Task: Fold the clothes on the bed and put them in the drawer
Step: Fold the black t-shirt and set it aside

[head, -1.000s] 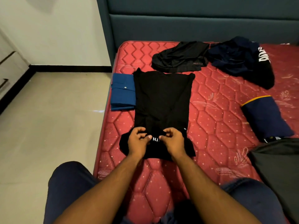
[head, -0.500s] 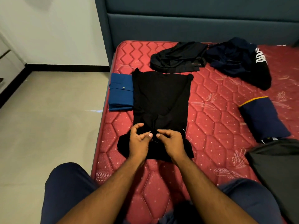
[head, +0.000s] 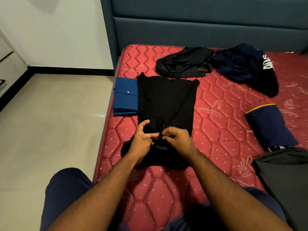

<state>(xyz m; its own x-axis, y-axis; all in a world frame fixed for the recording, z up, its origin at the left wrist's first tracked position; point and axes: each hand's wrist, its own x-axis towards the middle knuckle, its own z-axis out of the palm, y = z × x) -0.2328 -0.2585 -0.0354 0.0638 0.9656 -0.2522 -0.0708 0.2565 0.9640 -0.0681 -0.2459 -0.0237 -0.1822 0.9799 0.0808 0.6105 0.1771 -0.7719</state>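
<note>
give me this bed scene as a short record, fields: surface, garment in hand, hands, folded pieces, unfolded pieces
surface: red quilted mattress
garment in hand: black t-shirt, laid flat, white lettering near the hands
hands: left hand and right hand both pinch the shirt's middle fold
folded pieces: blue shirt beside the t-shirt; navy piece with yellow trim
unfolded pieces: black garment and navy garment near the headboard

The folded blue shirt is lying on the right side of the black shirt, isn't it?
Not quite. The head view shows the folded blue shirt lying on the left side of the black shirt, at the mattress edge.
</note>
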